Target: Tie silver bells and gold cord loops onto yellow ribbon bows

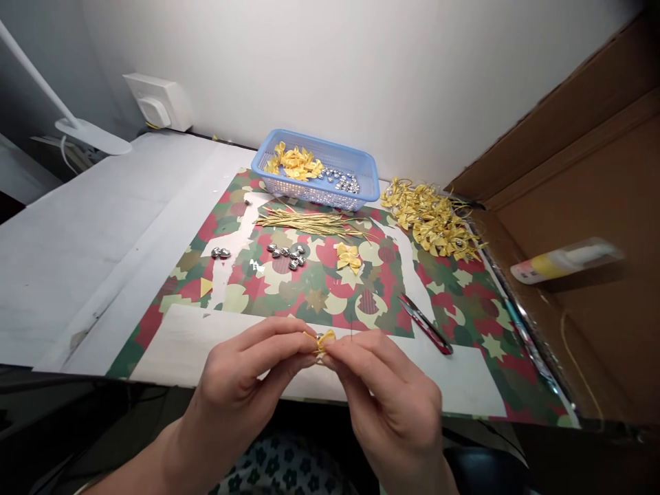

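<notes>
Between my two hands, above the table's front edge, is a small yellow ribbon bow (324, 339). My left hand (252, 375) pinches its left side between thumb and fingertips. From the right, my right hand (389, 385) grips the other side the same way. A thin dark needle-like line (351, 327) sticks up by the right fingers; how it is held is hidden. Just beyond my hands lie loose yellow bows (349, 258), several silver bells (287, 253) and a bundle of yellow cords (309, 221). Red-handled thread snips (427, 326) rest to the right.
A blue basket (315, 196) with yellow bows and silver beads stands against the wall. Corded yellow bows (433, 218) are heaped at the back right. A cardboard wall (577, 206) bounds the right side, with a bottle (564, 261) beside it. A white lamp base (95, 136) stands left.
</notes>
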### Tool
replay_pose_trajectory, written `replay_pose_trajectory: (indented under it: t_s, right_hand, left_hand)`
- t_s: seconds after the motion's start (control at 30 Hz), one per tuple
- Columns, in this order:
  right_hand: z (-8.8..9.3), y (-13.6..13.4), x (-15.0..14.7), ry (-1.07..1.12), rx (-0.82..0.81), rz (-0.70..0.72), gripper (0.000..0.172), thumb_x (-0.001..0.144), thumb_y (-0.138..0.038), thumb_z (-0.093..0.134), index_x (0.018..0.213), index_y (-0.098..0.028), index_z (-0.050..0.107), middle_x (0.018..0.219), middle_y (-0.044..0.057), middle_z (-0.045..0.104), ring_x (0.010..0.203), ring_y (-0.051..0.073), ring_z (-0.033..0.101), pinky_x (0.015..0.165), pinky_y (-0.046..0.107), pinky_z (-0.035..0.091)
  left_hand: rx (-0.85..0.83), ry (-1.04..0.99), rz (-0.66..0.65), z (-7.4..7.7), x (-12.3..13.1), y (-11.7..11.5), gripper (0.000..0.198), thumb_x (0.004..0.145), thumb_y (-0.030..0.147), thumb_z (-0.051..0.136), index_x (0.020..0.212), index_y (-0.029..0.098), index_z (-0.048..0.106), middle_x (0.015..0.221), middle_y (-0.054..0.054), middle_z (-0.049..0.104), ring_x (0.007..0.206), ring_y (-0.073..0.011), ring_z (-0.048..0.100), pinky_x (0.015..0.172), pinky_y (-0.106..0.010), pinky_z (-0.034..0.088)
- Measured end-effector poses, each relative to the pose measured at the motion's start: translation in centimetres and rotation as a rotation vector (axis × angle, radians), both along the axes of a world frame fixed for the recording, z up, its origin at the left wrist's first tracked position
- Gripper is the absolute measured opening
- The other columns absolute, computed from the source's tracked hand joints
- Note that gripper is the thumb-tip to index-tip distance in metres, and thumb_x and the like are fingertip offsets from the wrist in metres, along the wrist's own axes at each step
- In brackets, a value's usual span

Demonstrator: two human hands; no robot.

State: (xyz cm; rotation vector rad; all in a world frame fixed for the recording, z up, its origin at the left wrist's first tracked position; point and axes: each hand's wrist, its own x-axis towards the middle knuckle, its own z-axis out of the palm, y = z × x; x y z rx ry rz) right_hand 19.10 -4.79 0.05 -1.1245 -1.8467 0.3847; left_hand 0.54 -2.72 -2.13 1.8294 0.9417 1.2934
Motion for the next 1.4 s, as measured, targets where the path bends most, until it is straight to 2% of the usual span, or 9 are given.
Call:
replay_pose_trajectory:
  t_s: [0.1,0.37,0.57,0.83,1.03,1.17,1.4]
  right_hand:
    - [0.1,-0.1,0.1,-0.055,0.028,0.021,0.036,0.091,0.007,0.057,0.113,-0.019,0.070,0.093,0.005,0.074,0.083,0.016,0.068,0.073,0.030,0.060]
    - [0.8,0.0,-0.1,-0.144,0.083,-0.017,0.029,0.094,0.002,0.056,0.110,-0.017,0.071,0.089,0.007,0.074,0.081,0.018,0.069,0.072,0.030,0.061]
    - [0.5,0.0,-0.1,-0.204,0.100,-0.045,0.030,0.092,0.006,0.054,0.107,-0.016,0.067,0.089,0.007,0.073,0.080,0.018,0.066,0.076,0.033,0.060]
    - [0.2,0.0,-0.6,-0.118,0.098,-0.042,0.029,0.089,0.008,0.057,0.104,-0.015,0.066,0.086,0.008,0.071,0.079,0.019,0.065,0.072,0.032,0.056]
    - [0.1,0.0,-0.9,-0.083,0.073,-0.043,0.030,0.089,0.009,0.057,0.106,-0.014,0.066,0.089,0.009,0.071,0.081,0.019,0.064,0.072,0.031,0.056]
    - [-0.1,-0.1,-1.0,-0.068,0.027,-0.045,0.027,0.090,0.007,0.057,0.106,-0.014,0.067,0.090,0.009,0.070,0.082,0.019,0.064,0.073,0.032,0.055]
    - [0.1,-0.1,-1.1,-0.082,0.012,-0.036,0.025,0.091,0.006,0.056,0.103,-0.014,0.066,0.089,0.008,0.069,0.081,0.018,0.063,0.073,0.031,0.054]
  left_hand:
    - [0.012,0.023,0.000,0.0,-0.1,-0.1,0.032,0.091,-0.003,0.066,0.109,0.022,0.075,0.103,-0.004,0.076,0.091,-0.0154,0.074,0.083,-0.021,0.062]
    - [0.014,0.040,0.008,0.3,0.0,0.1,0.030,0.091,-0.002,0.068,0.108,0.022,0.075,0.101,-0.003,0.076,0.089,-0.0151,0.074,0.082,-0.020,0.062]
    - [0.031,0.062,0.023,0.2,-0.1,0.0,0.028,0.089,-0.001,0.071,0.108,0.021,0.075,0.101,-0.003,0.077,0.091,-0.0150,0.074,0.085,-0.019,0.060]
    - [0.070,0.056,0.019,-0.1,0.0,-0.1,0.033,0.090,-0.005,0.067,0.113,0.019,0.074,0.109,-0.003,0.076,0.098,-0.0129,0.073,0.092,-0.015,0.057]
    - [0.004,-0.024,-0.021,0.1,0.1,-0.2,0.038,0.088,-0.008,0.066,0.111,0.021,0.074,0.106,-0.002,0.078,0.097,-0.0142,0.074,0.090,-0.019,0.060]
    - [-0.101,-0.082,-0.029,0.2,0.1,-0.2,0.035,0.088,-0.004,0.068,0.107,0.024,0.075,0.102,0.000,0.080,0.094,-0.0160,0.075,0.086,-0.022,0.063]
    - [-0.184,-0.113,-0.013,0.5,0.2,-0.2,0.033,0.087,-0.001,0.070,0.102,0.027,0.077,0.096,0.003,0.081,0.088,-0.0149,0.076,0.081,-0.020,0.063]
